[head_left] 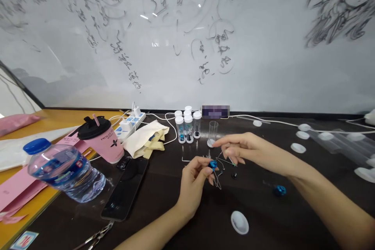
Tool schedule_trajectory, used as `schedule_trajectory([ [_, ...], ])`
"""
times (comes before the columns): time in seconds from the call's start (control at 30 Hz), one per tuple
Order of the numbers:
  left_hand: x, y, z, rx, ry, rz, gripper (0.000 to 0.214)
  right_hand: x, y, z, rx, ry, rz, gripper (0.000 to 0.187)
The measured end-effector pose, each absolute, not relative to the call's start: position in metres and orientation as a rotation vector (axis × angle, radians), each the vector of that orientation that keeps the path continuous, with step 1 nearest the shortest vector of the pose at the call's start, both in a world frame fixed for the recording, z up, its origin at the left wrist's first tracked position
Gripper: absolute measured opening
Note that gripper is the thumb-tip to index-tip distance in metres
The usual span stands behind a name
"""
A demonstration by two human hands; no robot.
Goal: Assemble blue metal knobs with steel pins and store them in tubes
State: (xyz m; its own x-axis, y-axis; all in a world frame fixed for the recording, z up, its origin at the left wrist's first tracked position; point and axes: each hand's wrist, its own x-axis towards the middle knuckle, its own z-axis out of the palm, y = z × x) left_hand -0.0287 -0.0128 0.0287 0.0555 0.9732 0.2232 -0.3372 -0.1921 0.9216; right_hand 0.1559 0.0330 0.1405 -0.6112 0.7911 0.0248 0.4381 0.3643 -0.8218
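Observation:
Between the thumb and fingers of my left hand (193, 181) is a small shiny blue part (213, 164). Bent thin wire (217, 183) hangs just below it. My right hand (244, 149) is close by on the right, its index finger stretched out. Its thumb and another finger pinch the end of a thin metal piece (219, 156), whose far end is too small to make out. Under this hand lie thin rods (227, 161) and a small black part (233, 175). A second blue part (280, 190) rests on the dark table farther right.
Several capped clear tubes (188, 129) stand at the back, beside an uncapped tube (213, 132). A white cap (239, 222) lies in front; more caps (298, 148) and clear tubes (336, 140) are right. Left are a bottle (67, 172), pink cup (102, 140), phone (125, 189) and pliers (98, 236).

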Motion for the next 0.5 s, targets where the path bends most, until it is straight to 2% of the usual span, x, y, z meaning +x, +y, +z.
schedule_trajectory([
  [0.1,-0.018,-0.008,0.038,1.133,0.736,1.393,0.015,0.158,0.034,0.146,-0.944,-2.084,1.261,0.019],
  [0.23,-0.006,0.014,0.053,1.187,0.684,1.342,0.025,0.165,0.037,0.156,-0.874,-2.011,1.093,0.018],
  [0.3,-0.003,0.031,0.060,1.340,0.764,1.430,0.032,0.170,0.038,0.158,-0.888,-1.972,0.971,0.020],
  [0.43,0.001,0.069,0.059,1.380,1.084,1.752,0.019,0.181,0.041,0.157,-0.883,-1.765,0.811,0.017],
  [0.5,0.005,0.086,0.051,1.397,1.125,1.731,0.030,0.184,0.044,0.156,-0.867,-1.637,0.744,0.015],
])
